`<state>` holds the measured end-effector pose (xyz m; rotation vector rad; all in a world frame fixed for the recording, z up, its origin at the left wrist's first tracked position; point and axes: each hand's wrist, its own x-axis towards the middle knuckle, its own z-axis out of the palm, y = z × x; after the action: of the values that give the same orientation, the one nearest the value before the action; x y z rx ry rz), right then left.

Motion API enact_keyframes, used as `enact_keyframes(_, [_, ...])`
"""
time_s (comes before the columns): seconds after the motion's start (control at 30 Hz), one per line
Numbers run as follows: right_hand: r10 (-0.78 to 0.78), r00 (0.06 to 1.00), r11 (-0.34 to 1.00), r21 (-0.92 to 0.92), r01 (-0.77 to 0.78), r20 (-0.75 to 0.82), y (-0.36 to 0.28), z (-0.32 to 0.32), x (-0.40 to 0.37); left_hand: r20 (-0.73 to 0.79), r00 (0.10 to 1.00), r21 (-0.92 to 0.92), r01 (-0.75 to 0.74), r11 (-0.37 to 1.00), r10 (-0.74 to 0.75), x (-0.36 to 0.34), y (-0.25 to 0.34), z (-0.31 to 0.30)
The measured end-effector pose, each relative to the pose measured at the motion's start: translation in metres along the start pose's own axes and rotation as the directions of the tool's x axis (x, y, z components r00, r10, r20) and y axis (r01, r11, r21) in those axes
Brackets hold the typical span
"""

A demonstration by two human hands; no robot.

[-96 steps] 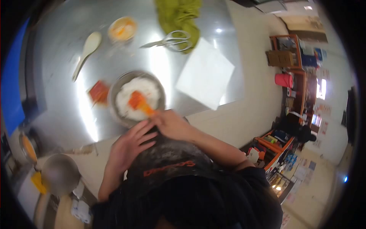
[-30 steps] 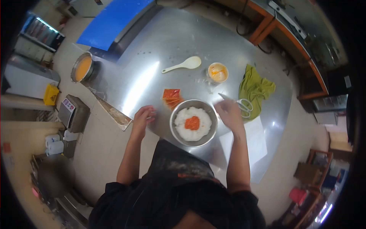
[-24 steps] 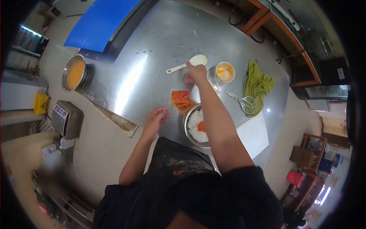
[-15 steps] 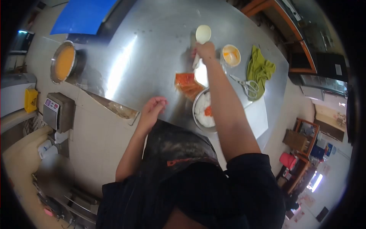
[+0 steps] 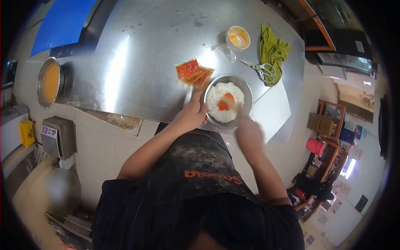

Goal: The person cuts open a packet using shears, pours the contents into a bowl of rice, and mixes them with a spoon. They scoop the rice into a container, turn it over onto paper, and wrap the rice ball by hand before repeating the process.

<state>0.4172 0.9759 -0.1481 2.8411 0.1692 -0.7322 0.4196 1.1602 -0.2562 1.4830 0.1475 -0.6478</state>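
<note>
A metal bowl (image 5: 250,92) of white rice (image 5: 219,92) with an orange-red paste (image 5: 223,105) on top stands at the table's near edge. My left hand (image 5: 193,113) is at its left side, thumb by the rim, steadying it. Blurred by motion, my right hand (image 5: 250,133) is closed at the bowl's lower right. It grips a pale rice paddle (image 5: 236,106), whose smeared blade is in the rice beside the paste. Just beyond my left fingers lies an opened plastic packet (image 5: 194,73) stained red-orange.
Scissors (image 5: 262,71) and a green cloth (image 5: 273,52) lie right of a stained white tub (image 5: 238,38) with clear plastic beside it. A white board (image 5: 273,109) is right of the bowl. A pan of orange liquid (image 5: 51,82) stands far left, near a blue sheet (image 5: 62,27).
My right hand has brought the rice paddle from the far side of the table down into the bowl. My left hand has moved right to the bowl's side.
</note>
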Motion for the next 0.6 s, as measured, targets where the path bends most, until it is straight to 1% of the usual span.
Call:
enact_keyframes(0.03, [-0.065, 0.988, 0.998, -0.01, 0.067, 0.143, -0.011, 0.02, 0.007, 0.018, 1.0, 0.001, 0.01, 1.0, -0.01, -0.002, 0.002, 0.002])
enact_keyframes(0.07, [-0.107, 0.986, 0.994, -0.022, 0.111, 0.124, -0.014, 0.032, 0.014, 0.038, 0.999, 0.003, 0.021, 1.0, -0.021, -0.004, 0.007, 0.004])
enact_keyframes(0.1, [-0.113, 0.989, 0.993, -0.008, 0.114, 0.09, -0.008, 0.032, 0.01, 0.047, 0.998, 0.003, 0.028, 1.0, -0.028, -0.004, 0.009, 0.004])
enact_keyframes(0.17, [-0.14, 0.99, 0.99, 0.01, 0.14, 0.014, 0.001, -0.007, 0.005, 0.064, 0.998, -0.053, 0.005, 0.999, -0.001, -0.001, 0.005, 0.006])
enact_keyframes(0.2, [-0.038, 0.999, 0.999, 0.027, 0.038, 0.025, 0.0, -0.032, -0.004, 0.074, 0.997, -0.086, 0.003, 0.996, 0.004, -0.002, 0.001, 0.009])
enact_keyframes(0.3, [0.076, 0.997, 0.995, 0.057, -0.077, 0.028, -0.003, 0.012, 0.002, 0.154, 0.986, -0.194, 0.089, 0.977, -0.06, 0.004, -0.005, 0.017])
enact_keyframes(0.33, [0.052, 0.987, 0.997, -0.065, -0.042, 0.155, -0.014, 0.027, 0.012, 0.154, 0.987, -0.211, 0.086, 0.974, -0.054, 0.003, -0.003, 0.019])
enact_keyframes(0.4, [-0.039, 0.999, 0.999, 0.033, 0.039, 0.014, 0.011, 0.022, 0.006, 0.139, 0.989, -0.244, 0.074, 0.967, -0.041, 0.003, 0.002, 0.021])
enact_keyframes(0.43, [-0.088, 0.994, 0.993, 0.077, 0.093, -0.057, 0.018, 0.011, 0.004, 0.166, 0.985, -0.246, 0.084, 0.966, -0.043, 0.006, 0.003, 0.019])
enact_keyframes(0.47, [-0.039, 0.997, 0.998, 0.046, 0.042, -0.061, 0.018, -0.019, -0.001, 0.204, 0.977, -0.248, 0.109, 0.963, -0.059, 0.004, 0.003, 0.02])
enact_keyframes(0.5, [0.076, 0.995, 0.992, 0.101, -0.069, -0.063, 0.009, -0.045, 0.0, 0.241, 0.968, -0.25, 0.133, 0.959, -0.071, 0.003, 0.002, 0.023])
enact_keyframes(0.53, [0.003, 0.993, 0.993, 0.121, 0.012, -0.119, 0.009, -0.019, 0.014, 0.246, 0.968, -0.243, 0.111, 0.964, -0.05, 0.006, -0.005, 0.029])
enact_keyframes(0.57, [-0.067, 0.98, 0.986, 0.136, 0.093, -0.185, 0.01, 0.018, 0.026, 0.208, 0.978, -0.253, 0.083, 0.964, -0.029, 0.009, -0.011, 0.035])
enact_keyframes(0.6, [-0.159, 0.97, 0.971, 0.146, 0.187, -0.184, -0.004, 0.034, 0.027, 0.169, 0.986, -0.262, 0.052, 0.964, -0.008, 0.011, -0.017, 0.042])
